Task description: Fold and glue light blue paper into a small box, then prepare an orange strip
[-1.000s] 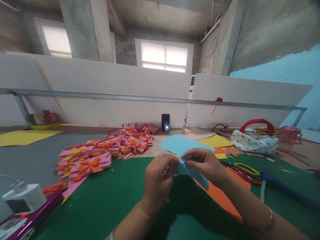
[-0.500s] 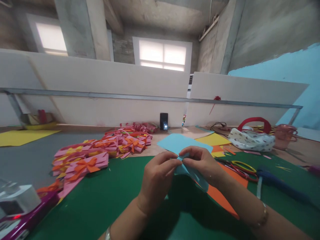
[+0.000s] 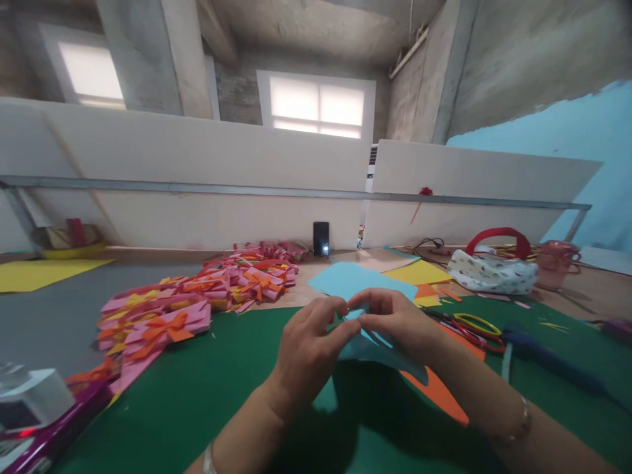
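Note:
My left hand (image 3: 309, 349) and my right hand (image 3: 395, 319) meet over the green mat (image 3: 207, 395), both pinching a small folded light-blue paper piece (image 3: 382, 349) between thumbs and fingertips. The paper hangs down and to the right below my right hand. A larger light-blue sheet (image 3: 358, 280) lies flat just beyond my hands. An orange sheet (image 3: 437, 398) lies on the mat under my right wrist.
A pile of pink cards with orange and yellow paper bows (image 3: 192, 303) spreads at left. Scissors with yellow and red handles (image 3: 474, 326) and a blue tool (image 3: 548, 359) lie at right. A patterned bag with a red handle (image 3: 494, 270), a phone (image 3: 320, 238) and a white device (image 3: 34, 398) are around.
My hands have shifted slightly left and up in view while working the blue paper; its lower end now hangs lower and wider. The view has drifted a little.

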`<state>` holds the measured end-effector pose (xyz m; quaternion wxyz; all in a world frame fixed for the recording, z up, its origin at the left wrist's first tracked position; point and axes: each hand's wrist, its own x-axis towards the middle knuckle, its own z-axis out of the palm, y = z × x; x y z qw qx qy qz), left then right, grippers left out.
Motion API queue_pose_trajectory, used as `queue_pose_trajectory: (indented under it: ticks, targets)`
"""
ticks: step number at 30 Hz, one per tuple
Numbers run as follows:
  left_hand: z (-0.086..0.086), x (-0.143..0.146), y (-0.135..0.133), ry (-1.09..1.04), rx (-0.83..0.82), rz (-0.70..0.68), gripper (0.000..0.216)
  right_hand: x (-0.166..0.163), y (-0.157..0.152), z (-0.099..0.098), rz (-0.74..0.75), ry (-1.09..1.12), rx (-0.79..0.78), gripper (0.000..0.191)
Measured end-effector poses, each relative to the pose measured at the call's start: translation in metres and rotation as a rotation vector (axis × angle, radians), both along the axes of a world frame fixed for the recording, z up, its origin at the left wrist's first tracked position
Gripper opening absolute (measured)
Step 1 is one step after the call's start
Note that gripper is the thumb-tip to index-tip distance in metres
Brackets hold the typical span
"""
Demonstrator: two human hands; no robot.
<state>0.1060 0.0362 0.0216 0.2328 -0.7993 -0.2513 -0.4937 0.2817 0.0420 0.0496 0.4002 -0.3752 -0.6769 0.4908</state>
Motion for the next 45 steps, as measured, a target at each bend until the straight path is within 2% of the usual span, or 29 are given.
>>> queue_pose_trajectory:
  ticks: [4, 8, 9, 13, 15, 18, 24, 29, 34, 40, 45]
  targets:
    - [-0.002, 0.002, 0.003, -0.014, -0.050, 0.034, 0.013, 0.007, 0.000, 0.007, -0.046, -0.157, 0.174, 0.029]
    - [-0.001, 0.000, 0.004, -0.085, -0.159, 0.110, 0.016, 0.009, -0.003, 0.011, -0.181, -0.243, 0.400, 0.007]
    - [-0.001, 0.000, 0.004, -0.101, -0.176, 0.129, 0.015, 0.009, -0.004, 0.012, -0.186, -0.282, 0.434, 0.006]
    - [0.000, -0.001, 0.003, -0.169, -0.208, 0.144, 0.017, 0.005, -0.008, 0.008, -0.175, -0.452, 0.508, 0.023]
    - [-0.001, -0.001, 0.003, -0.182, -0.256, 0.106, 0.018, 0.003, -0.008, 0.004, -0.192, -0.498, 0.531, 0.019]
    - [-0.002, 0.000, 0.001, -0.201, -0.329, 0.018, 0.017, 0.002, -0.005, 0.000, -0.214, -0.481, 0.549, 0.008]
    - [-0.001, 0.000, 0.001, -0.215, -0.344, -0.108, 0.017, 0.006, -0.003, 0.004, -0.185, -0.411, 0.493, 0.009]
    - [0.003, 0.001, 0.001, -0.180, -0.322, -0.133, 0.018, 0.008, -0.002, 0.008, -0.136, -0.405, 0.448, 0.009]
    - [0.002, 0.001, -0.001, -0.207, -0.314, -0.146, 0.017, 0.007, -0.002, 0.008, -0.222, -0.345, 0.426, 0.010]
    - [0.000, -0.001, -0.005, -0.231, -0.406, -0.208, 0.014, 0.007, -0.001, 0.008, -0.204, -0.212, 0.360, 0.011]
    - [0.002, 0.000, -0.005, -0.216, -0.417, -0.246, 0.012, 0.008, -0.003, 0.011, -0.237, -0.295, 0.441, 0.006]
